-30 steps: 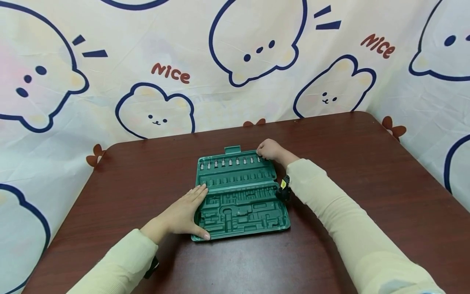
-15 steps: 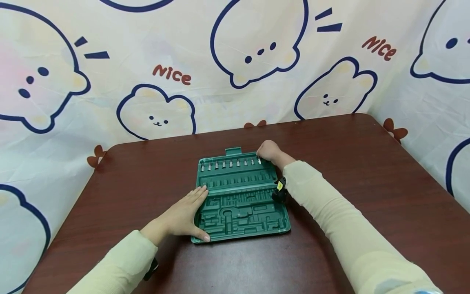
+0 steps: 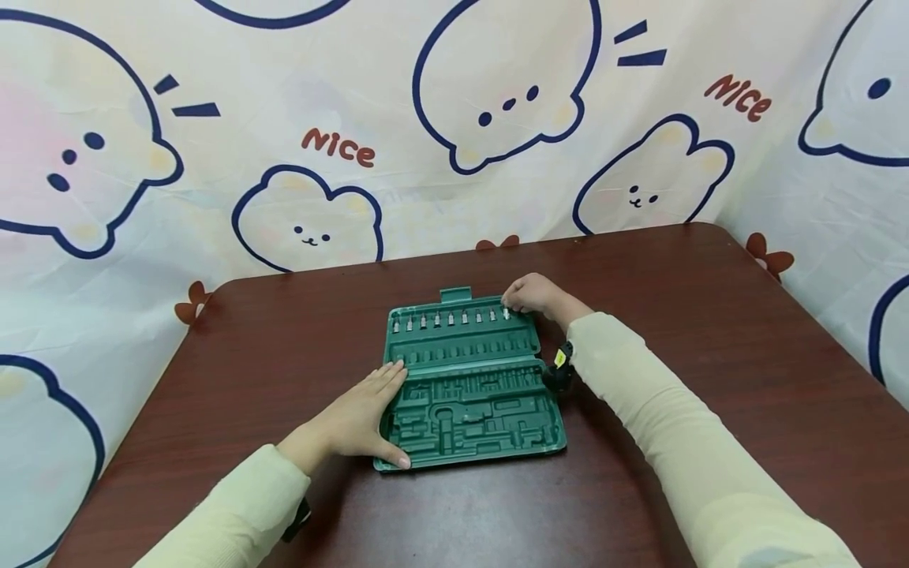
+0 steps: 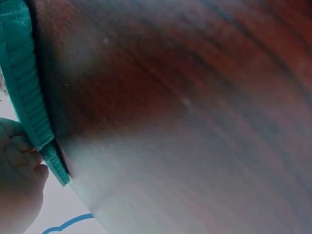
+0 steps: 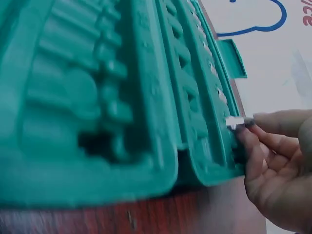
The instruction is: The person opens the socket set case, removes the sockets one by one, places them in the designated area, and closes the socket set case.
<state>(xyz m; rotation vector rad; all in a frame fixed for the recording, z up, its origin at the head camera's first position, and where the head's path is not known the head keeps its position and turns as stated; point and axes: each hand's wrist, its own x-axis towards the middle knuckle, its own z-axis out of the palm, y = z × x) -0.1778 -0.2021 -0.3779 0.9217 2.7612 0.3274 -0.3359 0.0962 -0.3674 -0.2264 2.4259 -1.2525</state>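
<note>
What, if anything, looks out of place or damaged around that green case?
Nothing stands out. The green case lies open, small metal pieces in a tidy row along its far side. The right hand pinches the end piece; the left hand rests against the case.

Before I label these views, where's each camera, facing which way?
Head: on the head, facing forward and down at the green case; left hand, right hand, sleeves show.
Left wrist: on that wrist, facing tabletop, case edge; a hand partly shows.
Right wrist: on that wrist, facing across the case; right hand shows.
Head and right wrist share one metal piece.
</note>
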